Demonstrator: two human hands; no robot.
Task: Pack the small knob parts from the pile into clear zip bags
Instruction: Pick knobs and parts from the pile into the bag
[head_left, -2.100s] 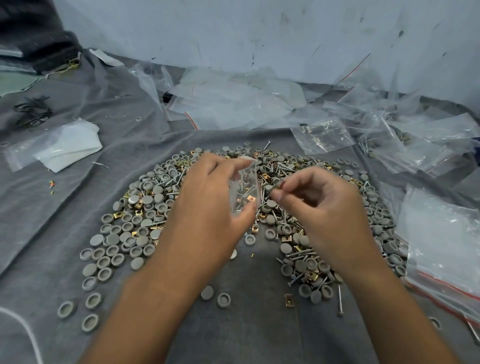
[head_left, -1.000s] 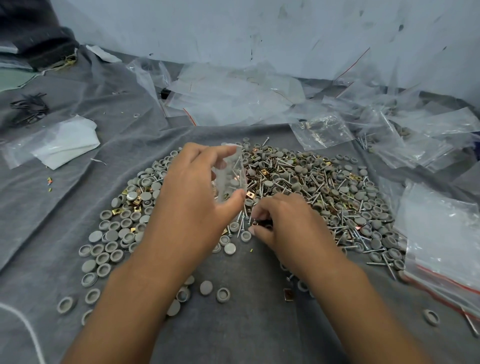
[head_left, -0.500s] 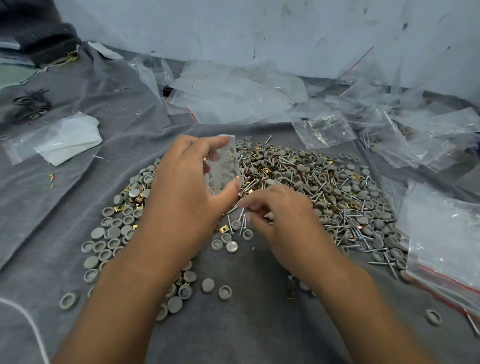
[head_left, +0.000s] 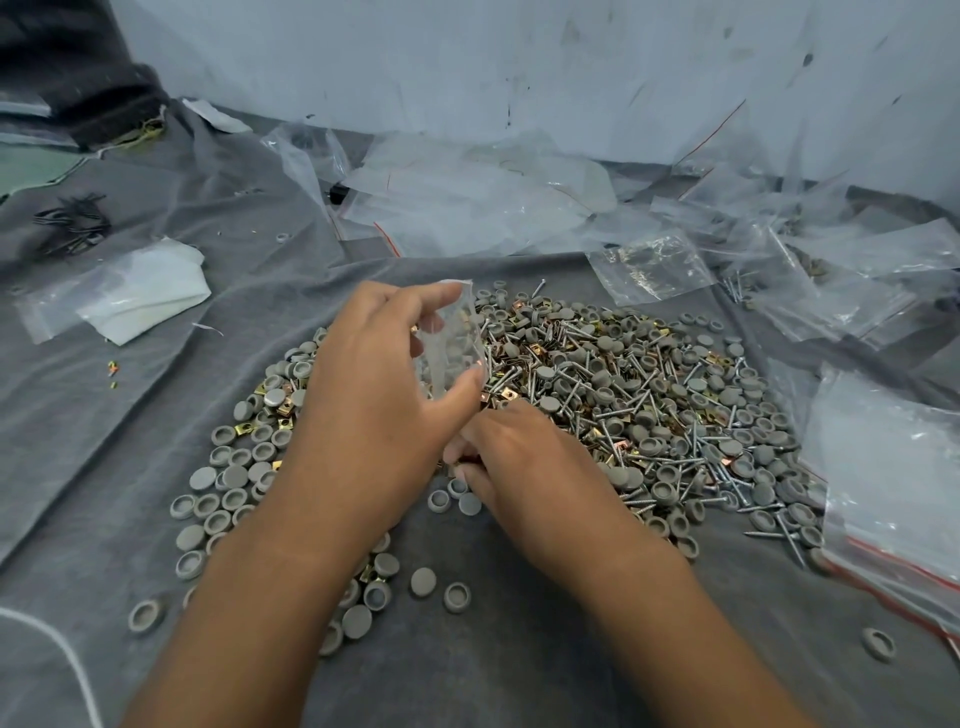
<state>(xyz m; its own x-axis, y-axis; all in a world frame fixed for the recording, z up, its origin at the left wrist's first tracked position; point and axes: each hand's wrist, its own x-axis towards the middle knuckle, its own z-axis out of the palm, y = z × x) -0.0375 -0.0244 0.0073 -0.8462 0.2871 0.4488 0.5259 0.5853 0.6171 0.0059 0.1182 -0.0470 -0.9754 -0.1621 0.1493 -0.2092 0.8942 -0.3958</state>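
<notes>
Head view looks down on a grey cloth (head_left: 519, 665) with a big pile (head_left: 613, 395) of grey knob caps, screws and gold clips. Near the top of the pile, the left hand (head_left: 374, 405) pinches a small clear bag (head_left: 452, 338) upright, its mouth facing up. The right hand (head_left: 524, 467) sits just below the bag, fingers curled down at the pile's near edge. I cannot tell if it has picked up a part. That hand is nearer the loose caps, so the way to the bag is up.

l hand (head_left: 379, 400) raised, thumb and fingers curled round a small clear zip bag (head_left: 451, 338). r hand (head_left: 524, 462) lower, just below l thumb, fingers curled down and pinching; what it holds can't be seen. forearms bare.
</notes>
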